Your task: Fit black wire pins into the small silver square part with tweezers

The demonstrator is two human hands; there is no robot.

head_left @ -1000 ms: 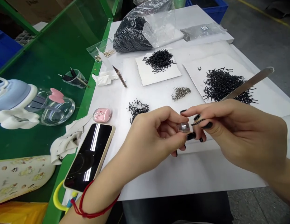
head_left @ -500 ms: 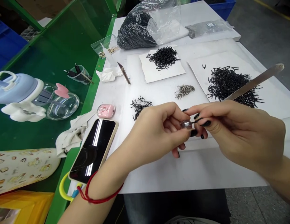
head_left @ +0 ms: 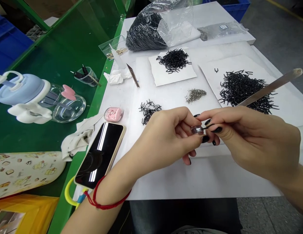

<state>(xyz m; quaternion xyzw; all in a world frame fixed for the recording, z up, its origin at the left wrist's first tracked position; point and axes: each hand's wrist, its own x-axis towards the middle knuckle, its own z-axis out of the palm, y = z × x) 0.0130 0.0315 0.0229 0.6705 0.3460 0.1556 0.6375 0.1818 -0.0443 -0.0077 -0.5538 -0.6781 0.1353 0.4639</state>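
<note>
**Left side:** blue lidded bottle [head_left: 20,89] and glass dish [head_left: 68,109] with a pink heart on it, on green bench; printed pouch [head_left: 24,172] below them.
**Middle left:** phone [head_left: 99,156] lying face up beside crumpled cloth [head_left: 78,138]; pink earbud case [head_left: 113,114] just above. All near the edge of the white table [head_left: 166,182].
**Left hand:** left hand [head_left: 166,138], red string [head_left: 107,198] on wrist, thumb and fingers pinched closed on metal bead [head_left: 197,130].
**Bead:** small, shiny, held up above the table between the hands, not resting on anything.
**Right hand:** right hand [head_left: 249,143] pinched closed on black wire piece [head_left: 208,126], fingertips close to the left hand's.
**Contact:** wire end appears to touch the bead; whether it goes in, cannot tell.
**Behind hands:** small wire pile [head_left: 149,112], silver bits [head_left: 195,96], wire on paper sheet [head_left: 174,61], craft knife [head_left: 133,75].
**Right side:** big wire pile [head_left: 244,92] under steel strip [head_left: 270,87], lower end hidden behind right hand.
**Top:** black-filled plastic bag [head_left: 144,32].
</note>
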